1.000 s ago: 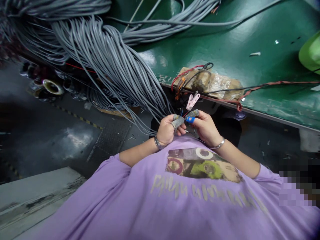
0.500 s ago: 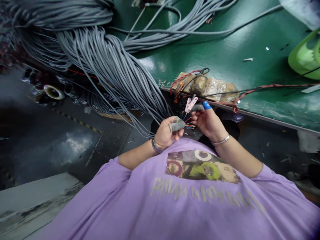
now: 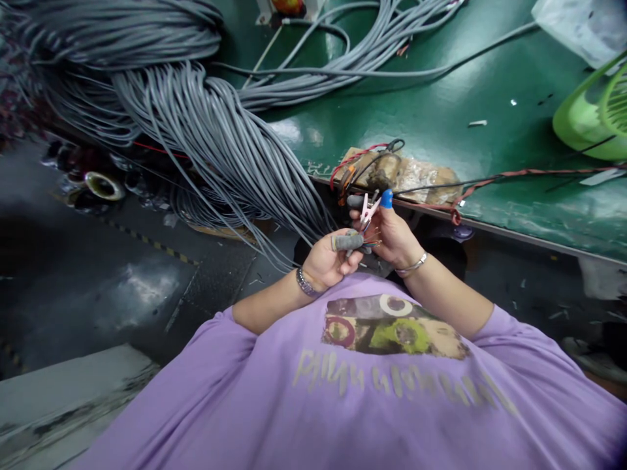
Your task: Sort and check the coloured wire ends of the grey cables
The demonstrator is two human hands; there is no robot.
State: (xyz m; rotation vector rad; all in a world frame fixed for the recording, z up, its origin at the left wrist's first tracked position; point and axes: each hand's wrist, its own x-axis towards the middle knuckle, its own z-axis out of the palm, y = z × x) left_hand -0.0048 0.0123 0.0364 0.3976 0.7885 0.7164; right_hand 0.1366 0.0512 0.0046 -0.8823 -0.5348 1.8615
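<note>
This is a workshop or factory floor where cable is worked on. A thick bundle of grey cables (image 3: 230, 143) hangs over the edge of a long green workbench (image 3: 441, 117), and a looser bunch of cable (image 3: 313, 81) lies across its top. A coil of cable (image 3: 220, 203) sits lower down. Thin coloured wires (image 3: 374, 243) show just beside a pink clip (image 3: 366, 214). The dark floor (image 3: 122, 294) carries black-and-yellow striped tape (image 3: 161, 244) and small pale scraps.

Coloured wire tips (image 3: 375, 243), off tabletop's (image 3: 441, 111) near edge: too small to count | wire run: hidden in left hand (image 3: 330, 259) | green basket (image 3: 575, 124), plastic bag (image 3: 578, 29): cut by right edge | shirt lettering (image 3: 337, 371): blurred
</note>
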